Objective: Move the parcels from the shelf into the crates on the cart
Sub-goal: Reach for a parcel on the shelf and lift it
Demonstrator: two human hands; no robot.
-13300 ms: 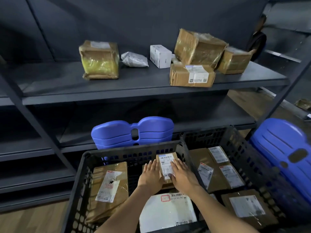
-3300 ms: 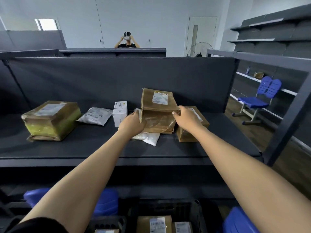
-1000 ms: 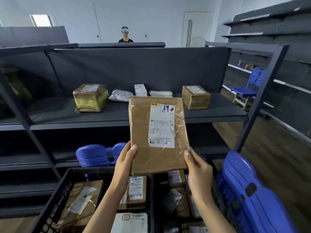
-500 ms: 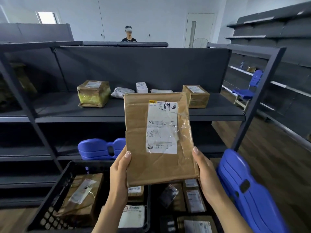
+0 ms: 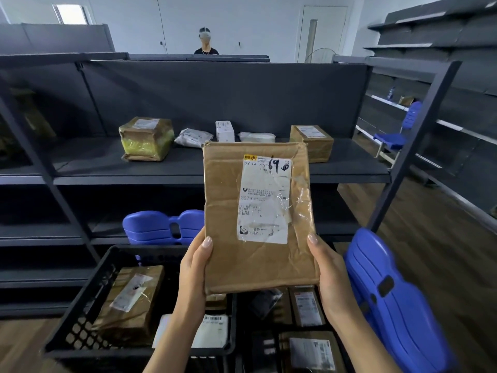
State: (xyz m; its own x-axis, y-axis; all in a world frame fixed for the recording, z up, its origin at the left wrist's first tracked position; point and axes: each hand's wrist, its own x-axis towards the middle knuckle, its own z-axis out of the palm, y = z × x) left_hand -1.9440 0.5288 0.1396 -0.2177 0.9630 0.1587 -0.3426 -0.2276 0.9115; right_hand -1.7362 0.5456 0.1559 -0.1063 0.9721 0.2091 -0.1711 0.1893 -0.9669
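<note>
Fingers of left hand and right hand grip a flat, creased, tape-glossed brown cardboard parcel upright.

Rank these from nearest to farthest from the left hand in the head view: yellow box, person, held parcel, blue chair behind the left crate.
1. held parcel, in the grip of the left hand.
2. blue chair, low, just behind the left crate.
3. yellow box, on the shelf, to the left.
4. person, far back, past the shelf.

walls white | floor wood | window upper left | chair blue
</note>
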